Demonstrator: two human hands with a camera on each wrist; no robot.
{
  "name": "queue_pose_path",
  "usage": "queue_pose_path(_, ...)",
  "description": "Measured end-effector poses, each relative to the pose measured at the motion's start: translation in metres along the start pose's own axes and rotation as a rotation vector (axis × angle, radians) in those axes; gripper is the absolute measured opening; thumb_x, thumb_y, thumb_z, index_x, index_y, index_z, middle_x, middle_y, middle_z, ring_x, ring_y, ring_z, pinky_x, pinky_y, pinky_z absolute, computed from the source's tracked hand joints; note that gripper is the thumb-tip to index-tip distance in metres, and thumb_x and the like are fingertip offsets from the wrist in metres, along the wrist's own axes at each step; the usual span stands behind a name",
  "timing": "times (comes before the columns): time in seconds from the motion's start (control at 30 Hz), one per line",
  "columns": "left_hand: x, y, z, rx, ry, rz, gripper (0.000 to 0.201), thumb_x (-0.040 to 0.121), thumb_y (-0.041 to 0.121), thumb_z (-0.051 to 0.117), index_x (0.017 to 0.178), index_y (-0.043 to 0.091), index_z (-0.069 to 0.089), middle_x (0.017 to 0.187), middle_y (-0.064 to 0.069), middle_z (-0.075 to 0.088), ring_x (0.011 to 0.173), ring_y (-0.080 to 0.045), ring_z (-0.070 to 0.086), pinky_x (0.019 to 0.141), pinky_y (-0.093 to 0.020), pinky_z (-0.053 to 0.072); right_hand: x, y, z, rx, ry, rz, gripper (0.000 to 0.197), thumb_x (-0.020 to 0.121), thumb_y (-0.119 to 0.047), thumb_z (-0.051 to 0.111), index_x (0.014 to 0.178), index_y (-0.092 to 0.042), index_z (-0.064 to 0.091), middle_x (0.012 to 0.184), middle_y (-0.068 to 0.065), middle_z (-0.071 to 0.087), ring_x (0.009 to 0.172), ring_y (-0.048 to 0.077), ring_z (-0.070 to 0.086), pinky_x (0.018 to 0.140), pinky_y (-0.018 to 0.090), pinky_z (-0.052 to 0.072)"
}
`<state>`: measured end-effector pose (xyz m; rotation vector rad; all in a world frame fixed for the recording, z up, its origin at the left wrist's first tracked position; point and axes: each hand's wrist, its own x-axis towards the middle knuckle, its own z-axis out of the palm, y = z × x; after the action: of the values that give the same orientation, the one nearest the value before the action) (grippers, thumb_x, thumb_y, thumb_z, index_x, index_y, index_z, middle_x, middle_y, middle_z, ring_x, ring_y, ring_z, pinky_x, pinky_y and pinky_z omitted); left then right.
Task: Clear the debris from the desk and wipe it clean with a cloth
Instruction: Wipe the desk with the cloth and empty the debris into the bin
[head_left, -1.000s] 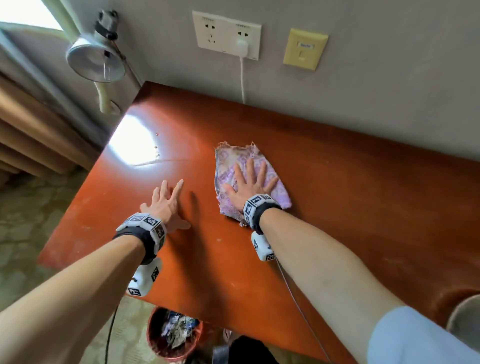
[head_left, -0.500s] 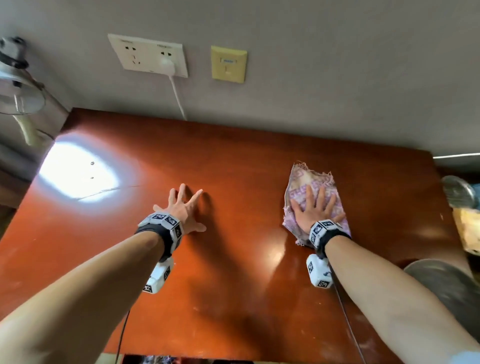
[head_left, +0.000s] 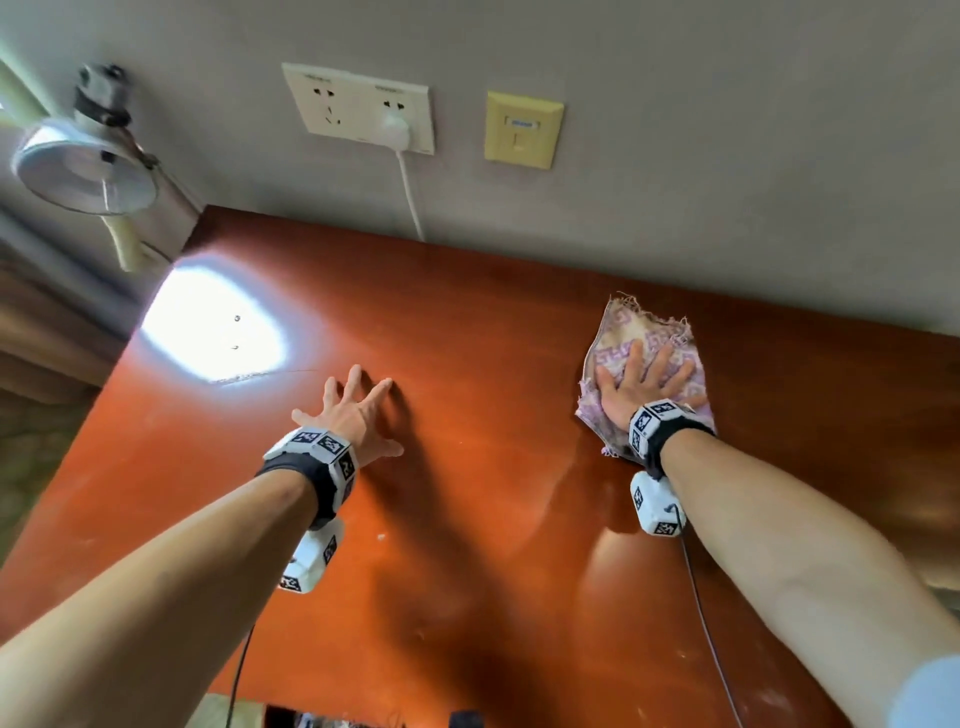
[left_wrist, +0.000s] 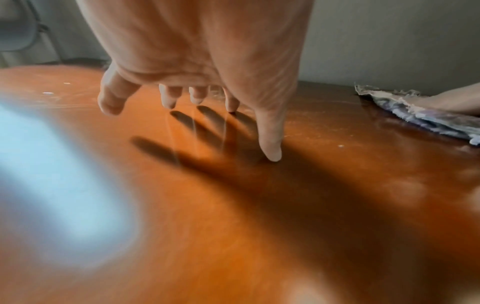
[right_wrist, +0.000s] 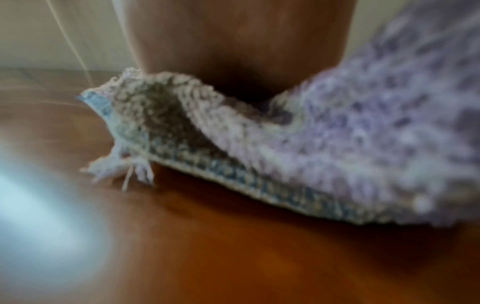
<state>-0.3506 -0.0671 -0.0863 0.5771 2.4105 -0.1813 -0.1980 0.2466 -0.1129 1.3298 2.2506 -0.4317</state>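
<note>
Shifted farther along worktop (head_left: 467, 519): frayed lilac cloth (head_left: 628, 332), right hand (head_left: 641, 387) flat on it. Left hand (head_left: 353, 410) splayed, fingertips resting on bare wood.

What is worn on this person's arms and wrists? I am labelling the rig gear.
Both forearms are bare. Each wrist has a black band carrying white blocks printed with black square markers, plus a white marker-printed camera unit under the wrist trailing a thin dark cable. A pale blue sleeve edge shows on the right arm.

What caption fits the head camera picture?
Right hand presses a frayed cloth flat on the desk; left hand braces.
</note>
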Motion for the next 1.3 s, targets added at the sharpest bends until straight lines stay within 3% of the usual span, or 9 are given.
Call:
queue_pose_path(0.27, -0.022, -0.068, 0.031, -0.091, 0.032, -0.101, 0.095, 0.077, 0.061, 0.068, 0.149, 0.049, 0.007, 0.159, 0.010, -0.006, 0.146, -0.023, 0.002, 0.099, -0.066, 0.034, -0.008, -0.074, 0.003, -0.052, 0.018, -0.113, 0.076, 0.094, -0.070, 0.011, 0.154, -0.032, -0.016, 0.159, 0.006, -0.030, 0.143, 0.041, -0.028, 0.112, 0.068, -0.011)
queue_pose_path(0.4, -0.034, -0.092, 0.040, -0.136, 0.020, -0.127, 0.094, 0.079, 0.060, 0.067, 0.150, 0.047, 0.006, 0.161, 0.010, -0.009, 0.148, -0.019, -0.003, 0.103, -0.064, 0.031, -0.022, -0.122, 0.015, -0.094, 0.010, -0.238, 0.075, 0.095, -0.069, 0.016, 0.153, -0.034, -0.017, 0.157, 0.006, -0.033, 0.141, 0.041, -0.032, 0.110, 0.069, -0.013)
queue_pose_path(0.57, -0.062, -0.122, 0.052, -0.212, 0.036, -0.189, 0.090, 0.082, 0.057, 0.067, 0.151, 0.042, 0.011, 0.161, 0.005, 0.001, 0.148, -0.022, 0.002, 0.103, -0.065, 0.034, -0.053, -0.186, 0.034, -0.217, -0.062, -0.446, 0.081, 0.090, -0.076, 0.017, 0.150, -0.038, -0.021, 0.154, 0.005, -0.039, 0.138, 0.041, -0.037, 0.105, 0.067, -0.020)
queue_pose_path(0.7, -0.085, -0.142, 0.057, -0.207, 0.011, -0.222, 0.089, 0.083, 0.057, 0.066, 0.152, 0.041, 0.012, 0.162, 0.005, -0.005, 0.149, -0.022, -0.001, 0.106, -0.064, 0.032, -0.100, -0.215, 0.066, -0.308, -0.075, -0.607, 0.084, 0.090, -0.075, 0.020, 0.150, -0.035, -0.022, 0.154, 0.006, -0.040, 0.138, 0.040, -0.037, 0.104, 0.068, -0.021)
queue_pose_path(0.9, -0.108, -0.156, 0.068, -0.143, -0.008, -0.189, 0.086, 0.084, 0.057, 0.065, 0.151, 0.044, 0.013, 0.161, 0.006, -0.013, 0.149, -0.023, -0.003, 0.107, -0.064, 0.031, -0.172, -0.194, 0.123, -0.342, -0.063, -0.640, 0.082, 0.092, -0.072, 0.020, 0.152, -0.033, -0.021, 0.155, 0.003, -0.037, 0.140, 0.037, -0.036, 0.108, 0.067, -0.019)
queue_pose_path(1.07, -0.124, -0.142, 0.088, -0.098, 0.016, -0.038, 0.086, 0.084, 0.059, 0.063, 0.152, 0.041, 0.013, 0.162, 0.001, -0.010, 0.148, -0.027, 0.001, 0.106, -0.062, 0.035, -0.235, -0.155, 0.167, -0.307, -0.059, -0.566, 0.080, 0.093, -0.071, 0.018, 0.152, -0.033, -0.020, 0.156, 0.004, -0.036, 0.141, 0.035, -0.036, 0.109, 0.066, -0.020)
queue_pose_path(1.3, -0.153, -0.095, 0.105, -0.035, -0.026, 0.149, 0.082, 0.087, 0.052, 0.063, 0.152, 0.040, 0.014, 0.162, -0.001, -0.012, 0.149, -0.030, -0.003, 0.109, -0.062, 0.031, -0.283, -0.059, 0.192, -0.187, -0.064, -0.391, 0.079, 0.090, -0.076, 0.018, 0.151, -0.041, -0.019, 0.157, -0.004, -0.034, 0.142, 0.027, -0.035, 0.109, 0.066, -0.018)
